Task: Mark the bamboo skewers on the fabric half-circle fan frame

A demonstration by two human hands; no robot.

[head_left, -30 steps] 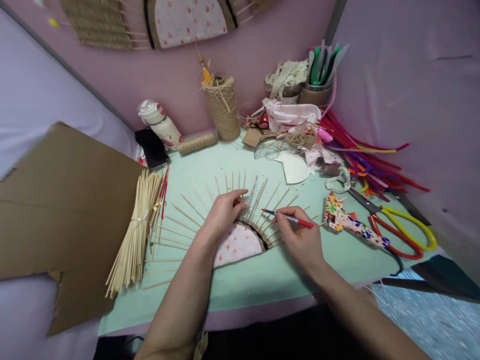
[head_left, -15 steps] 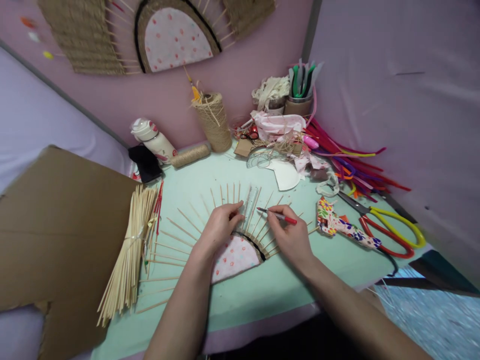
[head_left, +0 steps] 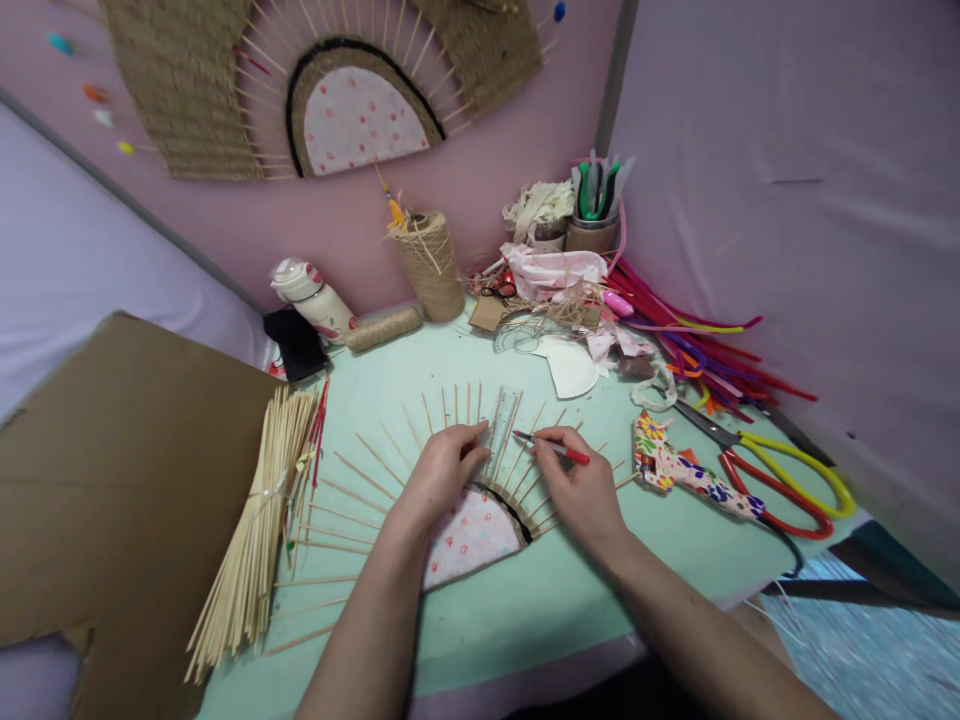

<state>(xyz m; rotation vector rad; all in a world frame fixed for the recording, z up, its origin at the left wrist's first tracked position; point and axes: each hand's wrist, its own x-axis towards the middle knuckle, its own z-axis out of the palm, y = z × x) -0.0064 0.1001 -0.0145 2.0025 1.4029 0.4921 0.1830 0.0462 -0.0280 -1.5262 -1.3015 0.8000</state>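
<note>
A half-round piece with white, red-dotted fabric point(head_left: 474, 540) and a black cord edge lies on the table, thin wooden sticks point(head_left: 375, 458) fanning out from its curve. Among the upper sticks lies a clear ruler point(head_left: 504, 425). My left hand point(head_left: 442, 470) rests over the piece's left part, with thumb and forefinger pinched at the ruler's left edge. In my right hand point(head_left: 581, 485) is a red pen point(head_left: 562, 450), held in a writing grip. Its dark tip points left, close to the ruler's right side and a stick.
Bundled sticks point(head_left: 259, 525) and cardboard point(head_left: 135, 480) sit at left. Behind stand a bottle point(head_left: 315, 300) and a twine spool point(head_left: 429, 268). At right lie a flowered glue gun point(head_left: 690, 470), scissors point(head_left: 780, 480) and pipe cleaners point(head_left: 720, 350). A similar half-round piece point(head_left: 365, 120) hangs on the wall.
The view has tilted up slightly, so everything appears lower. The pen remains in my right hand beside the ruler, its tip little moved. My left hand stays at the ruler.
</note>
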